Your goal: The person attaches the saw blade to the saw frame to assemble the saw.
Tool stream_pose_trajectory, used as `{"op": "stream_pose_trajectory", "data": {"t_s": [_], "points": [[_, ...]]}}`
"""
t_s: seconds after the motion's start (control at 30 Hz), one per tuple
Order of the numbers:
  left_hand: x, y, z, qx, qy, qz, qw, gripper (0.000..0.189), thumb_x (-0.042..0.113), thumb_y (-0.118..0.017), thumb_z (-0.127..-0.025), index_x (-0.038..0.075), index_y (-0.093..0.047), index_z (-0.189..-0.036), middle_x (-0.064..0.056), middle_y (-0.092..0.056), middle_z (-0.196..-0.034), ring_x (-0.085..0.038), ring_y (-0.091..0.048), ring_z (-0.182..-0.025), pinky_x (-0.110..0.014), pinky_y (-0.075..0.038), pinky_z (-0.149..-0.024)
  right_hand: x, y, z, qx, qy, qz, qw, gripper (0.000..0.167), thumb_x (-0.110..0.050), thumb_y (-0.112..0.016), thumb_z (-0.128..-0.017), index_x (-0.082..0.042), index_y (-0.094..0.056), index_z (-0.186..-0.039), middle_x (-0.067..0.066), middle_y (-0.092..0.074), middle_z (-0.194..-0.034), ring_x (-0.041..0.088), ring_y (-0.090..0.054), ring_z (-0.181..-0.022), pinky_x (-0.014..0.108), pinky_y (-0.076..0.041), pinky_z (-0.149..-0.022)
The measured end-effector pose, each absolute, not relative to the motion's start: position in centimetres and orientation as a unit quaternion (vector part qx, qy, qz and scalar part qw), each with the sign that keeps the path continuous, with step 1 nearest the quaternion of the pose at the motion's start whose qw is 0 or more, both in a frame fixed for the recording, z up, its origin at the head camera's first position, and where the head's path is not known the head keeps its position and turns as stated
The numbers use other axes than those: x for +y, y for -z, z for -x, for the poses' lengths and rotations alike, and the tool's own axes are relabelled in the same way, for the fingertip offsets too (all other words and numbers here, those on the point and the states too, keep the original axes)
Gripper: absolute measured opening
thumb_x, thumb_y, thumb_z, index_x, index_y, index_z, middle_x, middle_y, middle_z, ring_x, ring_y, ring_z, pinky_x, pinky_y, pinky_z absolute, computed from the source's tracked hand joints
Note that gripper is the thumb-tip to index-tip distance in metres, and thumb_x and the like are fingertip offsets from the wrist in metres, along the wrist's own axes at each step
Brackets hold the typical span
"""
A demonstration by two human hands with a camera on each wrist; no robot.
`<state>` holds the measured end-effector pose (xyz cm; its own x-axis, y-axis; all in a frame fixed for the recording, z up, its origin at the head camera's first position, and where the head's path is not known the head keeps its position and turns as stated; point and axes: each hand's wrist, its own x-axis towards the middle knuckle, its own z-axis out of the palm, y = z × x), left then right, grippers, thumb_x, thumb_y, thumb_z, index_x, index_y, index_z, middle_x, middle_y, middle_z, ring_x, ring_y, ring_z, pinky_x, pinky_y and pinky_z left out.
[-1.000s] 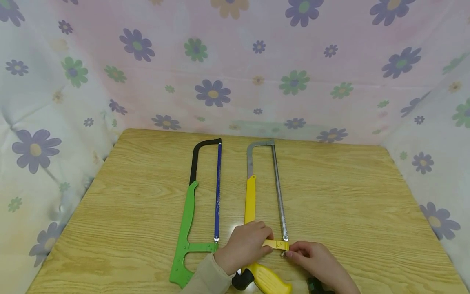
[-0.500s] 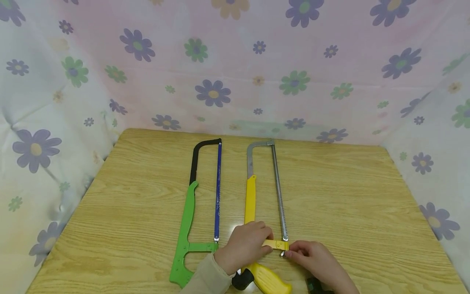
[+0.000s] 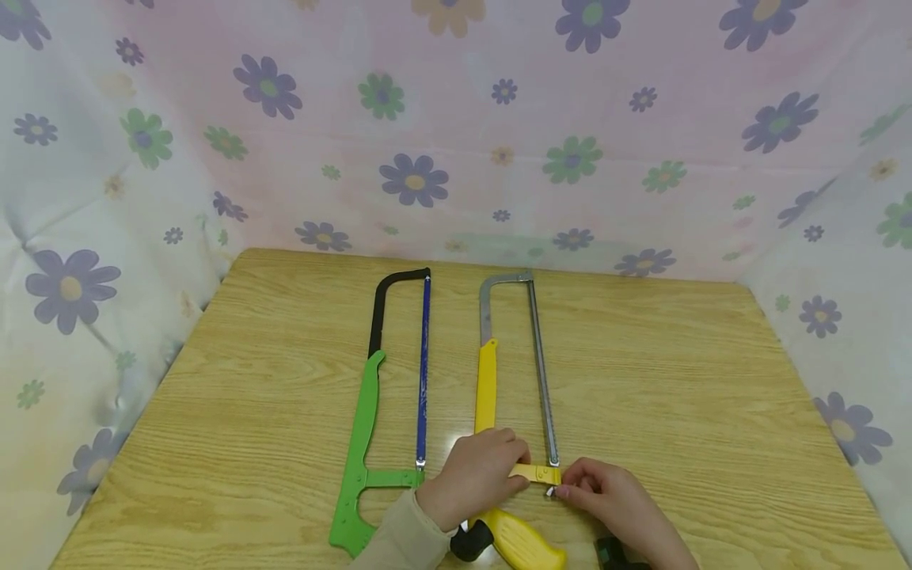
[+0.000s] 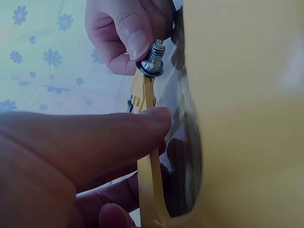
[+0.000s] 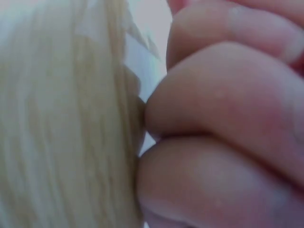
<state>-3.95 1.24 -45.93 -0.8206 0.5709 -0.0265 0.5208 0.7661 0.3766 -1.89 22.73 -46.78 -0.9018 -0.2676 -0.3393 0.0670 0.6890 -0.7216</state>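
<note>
A yellow hacksaw [image 3: 487,384] with a grey metal frame lies on the table, its blade side to the right. My left hand [image 3: 476,477] grips its yellow crossbar [image 3: 537,474], thumb and fingers on either side in the left wrist view. At the bar's right end, my right hand [image 3: 614,500] pinches a metal nut [image 4: 153,64] on a threaded bolt [image 4: 157,47]; a dark washer sits under it. The right wrist view shows only curled fingers [image 5: 213,95] close to the wood. My left hand hides part of the yellow handle [image 3: 526,541].
Left of it lies a green hacksaw [image 3: 362,427] with a blue blade [image 3: 423,372]. A black-tipped object [image 3: 471,541] lies by the yellow handle. Something dark [image 3: 614,552] is partly under my right wrist. Flowered cloth [image 3: 456,142] surrounds the wooden table [image 3: 677,380].
My right fingers have shifted slightly at the nut, the knuckles a little higher, and its glint has changed. My left hand and both saws have stayed in place.
</note>
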Motion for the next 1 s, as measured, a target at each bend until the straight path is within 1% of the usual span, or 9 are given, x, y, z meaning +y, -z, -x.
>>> {"op": "stream_pose_trajectory", "data": {"t_s": [0.17, 0.47, 0.63, 0.87, 1.0], "points": [[1.20, 45.89, 3.94, 0.937, -0.178, -0.294, 0.066, 0.015, 0.039, -0.067, -0.077, 0.027, -0.062, -0.086, 0.015, -0.050, -0.077, -0.002, -0.046, -0.066, -0.019, -0.035, -0.048, 22.84, 46.86, 1.87, 0.894, 0.390, 0.055, 0.213, 0.028, -0.046, -0.064, -0.076, -0.018, -0.060, -0.080, -0.005, -0.045, -0.059, 0.005, -0.038, -0.050, 0.020, -0.033, -0.046], [1.02, 45.84, 3.89, 0.937, -0.177, -0.293, 0.066, 0.015, 0.038, -0.067, -0.077, 0.027, -0.062, -0.086, 0.015, -0.050, -0.077, -0.002, -0.047, -0.067, -0.019, -0.035, -0.049, 23.03, 47.05, 1.85, 0.879, 0.412, 0.062, 0.232, 0.027, -0.043, -0.062, -0.079, -0.016, -0.062, -0.083, -0.005, -0.046, -0.059, 0.004, -0.038, -0.049, 0.020, -0.032, -0.045], [1.08, 45.81, 3.95, 0.938, -0.174, -0.295, 0.062, 0.015, 0.039, -0.066, -0.078, 0.027, -0.062, -0.087, 0.015, -0.051, -0.079, -0.003, -0.048, -0.068, -0.019, -0.036, -0.049, 23.08, 46.95, 1.87, 0.884, 0.400, 0.067, 0.231, 0.026, -0.044, -0.061, -0.080, -0.018, -0.063, -0.081, -0.007, -0.048, -0.059, 0.003, -0.038, -0.050, 0.020, -0.033, -0.046], [1.13, 45.76, 3.95, 0.938, -0.172, -0.297, 0.055, 0.015, 0.038, -0.067, -0.077, 0.027, -0.062, -0.086, 0.015, -0.051, -0.078, -0.002, -0.048, -0.067, -0.019, -0.035, -0.049, 23.03, 46.74, 1.98, 0.886, 0.392, 0.070, 0.236, 0.027, -0.045, -0.056, -0.083, -0.020, -0.065, -0.083, -0.008, -0.054, -0.064, 0.004, -0.040, -0.052, 0.020, -0.033, -0.047], [1.15, 45.74, 3.91, 0.938, -0.172, -0.296, 0.058, 0.015, 0.038, -0.067, -0.077, 0.027, -0.062, -0.085, 0.014, -0.050, -0.077, -0.002, -0.047, -0.066, -0.019, -0.035, -0.049, 22.93, 46.61, 1.83, 0.887, 0.389, 0.065, 0.239, 0.027, -0.047, -0.056, -0.082, -0.021, -0.065, -0.082, -0.008, -0.054, -0.063, 0.004, -0.040, -0.053, 0.020, -0.033, -0.048]]}}
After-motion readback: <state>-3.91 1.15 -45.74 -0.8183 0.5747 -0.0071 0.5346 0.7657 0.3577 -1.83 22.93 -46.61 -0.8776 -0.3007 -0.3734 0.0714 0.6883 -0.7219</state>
